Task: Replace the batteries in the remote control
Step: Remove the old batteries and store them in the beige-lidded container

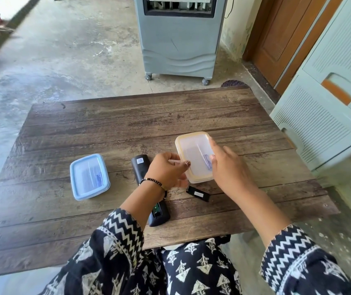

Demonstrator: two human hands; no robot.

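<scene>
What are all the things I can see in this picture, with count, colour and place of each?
table: one, dark brown wood, centre.
yellow-lidded box: one, clear with pale yellow rim, on the table right of centre, something small and purple inside.
blue-lidded box: one, light blue, on the table at the left.
remote control: one, black, lies back up between the boxes, battery bay open.
battery cover: one, black, near the yellow-lidded box.
air cooler: one, grey, on the floor beyond the table.
cabinet: one, pale green, at the right.
door: one, brown.
left hand: on the box's left edge.
right hand: on its lid.
</scene>
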